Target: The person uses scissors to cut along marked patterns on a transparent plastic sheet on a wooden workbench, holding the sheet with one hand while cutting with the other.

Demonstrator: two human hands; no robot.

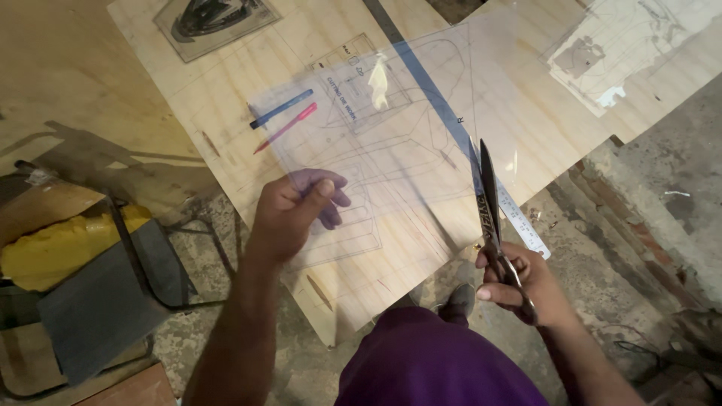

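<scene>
My left hand [297,209] pinches the near left edge of a clear plastic sheet [406,128], holding it up over a plywood board [226,83] marked with pencil drawings. My right hand [519,282] grips a pair of dark scissors [489,203] by the handles. The blades point away from me and sit at the sheet's near right edge, beside a ruler [519,218] that runs diagonally under the sheet.
A blue pen [282,109] and a red pencil [286,128] lie on the board. A printed picture [214,22] rests at the board's far end. A chair with torn yellow foam [60,248] stands at left. Rough concrete floor [662,173] lies right.
</scene>
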